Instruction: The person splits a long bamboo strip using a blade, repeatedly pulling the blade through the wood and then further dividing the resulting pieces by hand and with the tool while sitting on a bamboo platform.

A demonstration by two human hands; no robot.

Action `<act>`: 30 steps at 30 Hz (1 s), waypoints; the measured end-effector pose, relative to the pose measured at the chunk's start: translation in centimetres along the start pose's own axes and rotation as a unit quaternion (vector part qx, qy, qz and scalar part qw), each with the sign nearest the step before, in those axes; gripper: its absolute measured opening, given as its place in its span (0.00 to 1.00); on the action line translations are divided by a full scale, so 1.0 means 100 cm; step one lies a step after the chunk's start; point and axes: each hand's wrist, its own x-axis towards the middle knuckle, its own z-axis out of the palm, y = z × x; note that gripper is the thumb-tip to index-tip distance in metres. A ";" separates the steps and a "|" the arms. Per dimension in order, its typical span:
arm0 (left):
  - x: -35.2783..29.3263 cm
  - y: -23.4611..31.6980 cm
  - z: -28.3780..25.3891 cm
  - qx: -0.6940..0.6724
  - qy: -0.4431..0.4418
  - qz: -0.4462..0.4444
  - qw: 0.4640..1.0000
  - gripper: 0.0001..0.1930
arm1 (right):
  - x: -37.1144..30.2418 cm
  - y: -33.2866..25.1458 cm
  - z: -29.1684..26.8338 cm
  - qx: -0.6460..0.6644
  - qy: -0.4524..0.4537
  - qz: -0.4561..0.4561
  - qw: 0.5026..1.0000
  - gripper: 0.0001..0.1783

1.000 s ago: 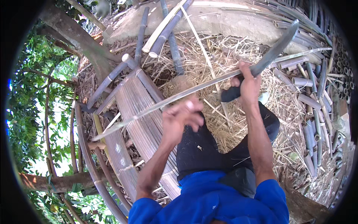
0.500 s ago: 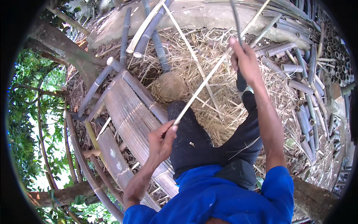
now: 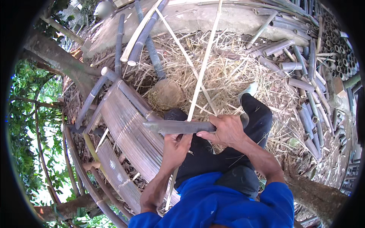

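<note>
My right hand (image 3: pixel 228 131) is closed around a large knife with a broad grey blade (image 3: pixel 171 126). The blade points left and lies across a long pale bamboo strip (image 3: pixel 205 59), just above my left hand (image 3: pixel 177 150). My left hand is closed on that strip, with its fingers partly hidden under the blade. Beyond the hands the strip runs far away and up. Its other end shows below my left wrist, beside my lap. A second pale strip (image 3: pixel 178 47) slants over the shavings and crosses behind the held one.
A slatted bamboo bench (image 3: pixel 129 117) stands at my left. Pale shavings (image 3: pixel 224 72) cover the ground around a round block (image 3: pixel 167 93). Cut bamboo pieces (image 3: pixel 291 66) lie piled at the right, and a tree trunk (image 3: pixel 61 57) leans at the far left. Poles (image 3: pixel 142 36) rest at the back.
My right hand has come down and toward me, bringing the raised knife across the strip. The strip now stands steeper, and my left hand has shifted slightly right and nearer.
</note>
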 end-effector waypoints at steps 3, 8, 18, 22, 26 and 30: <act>-0.001 -0.007 -0.011 0.060 0.005 0.019 0.998 0.08 | 0.013 0.004 -0.011 -0.034 0.017 -0.040 0.998 0.41; -0.007 0.018 -0.003 -0.011 0.000 -0.048 0.999 0.15 | 0.034 0.027 -0.025 -0.038 0.086 -0.021 0.995 0.40; -0.070 -0.007 -0.023 0.026 -0.038 -0.121 0.992 0.17 | 0.080 0.154 -0.080 -0.171 0.130 0.210 0.954 0.42; -0.060 -0.001 -0.026 -0.005 -0.058 -0.161 0.985 0.17 | 0.062 0.100 -0.048 -0.015 0.058 0.161 0.985 0.40; -0.031 0.012 -0.016 -0.025 -0.061 -0.146 0.987 0.18 | 0.000 0.025 -0.010 -0.038 -0.003 -0.029 0.999 0.37; -0.033 0.011 -0.019 -0.023 -0.044 -0.130 0.990 0.18 | -0.010 0.013 -0.003 -0.005 -0.020 -0.020 1.000 0.36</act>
